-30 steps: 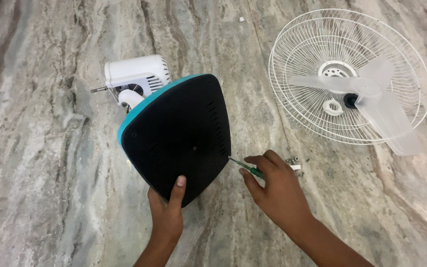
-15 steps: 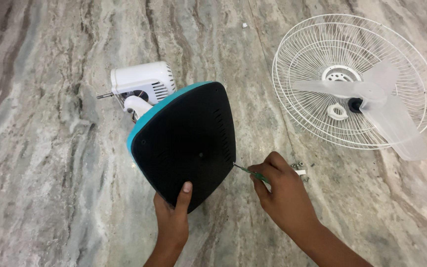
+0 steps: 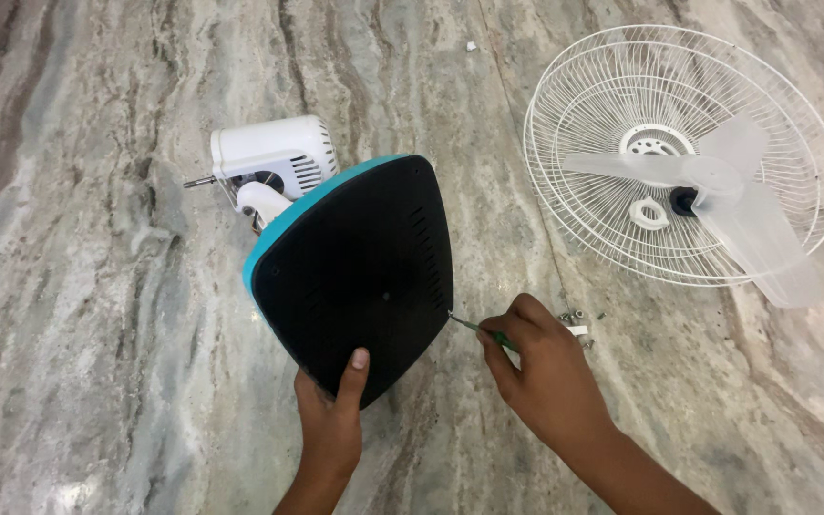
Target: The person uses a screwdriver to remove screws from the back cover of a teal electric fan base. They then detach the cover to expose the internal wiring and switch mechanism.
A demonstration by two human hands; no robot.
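On the marbled stone floor (image 3: 97,286), a white fan motor housing (image 3: 274,157) lies at the left, joined to a tilted fan base (image 3: 355,277) with a black underside and teal rim. The left hand (image 3: 331,420) grips the base's lower edge, thumb pressed on the black face. Just right, the right hand (image 3: 541,377) is clenched around a green-handled screwdriver (image 3: 481,330), its tip touching the base's right edge. Small screws (image 3: 576,317) lie beside that hand. Farther right rest a white wire fan guard (image 3: 622,153) and translucent blades (image 3: 746,219).
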